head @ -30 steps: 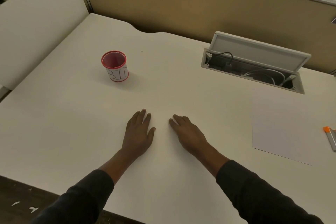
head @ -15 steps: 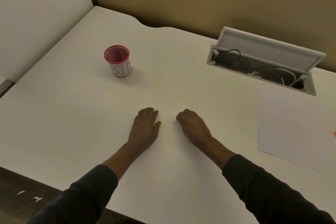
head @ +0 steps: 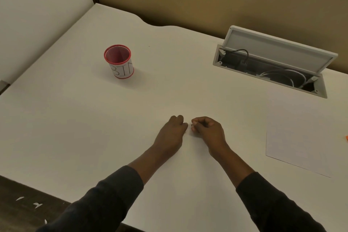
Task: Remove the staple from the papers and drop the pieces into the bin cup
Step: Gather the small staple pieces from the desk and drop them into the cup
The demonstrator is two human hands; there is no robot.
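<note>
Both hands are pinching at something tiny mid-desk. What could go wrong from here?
1. Whatever the right hand pinches is too small to make out; dropped on the pale desk, it would probably be hard to spot.
2. The bin cup stands well away to the left, so the carry could lose it.
3. The open cable hatch could swallow a flicked piece.

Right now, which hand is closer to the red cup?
Left. The left hand sits nearer the cup; the right hand is farther off, beyond the left.
</note>
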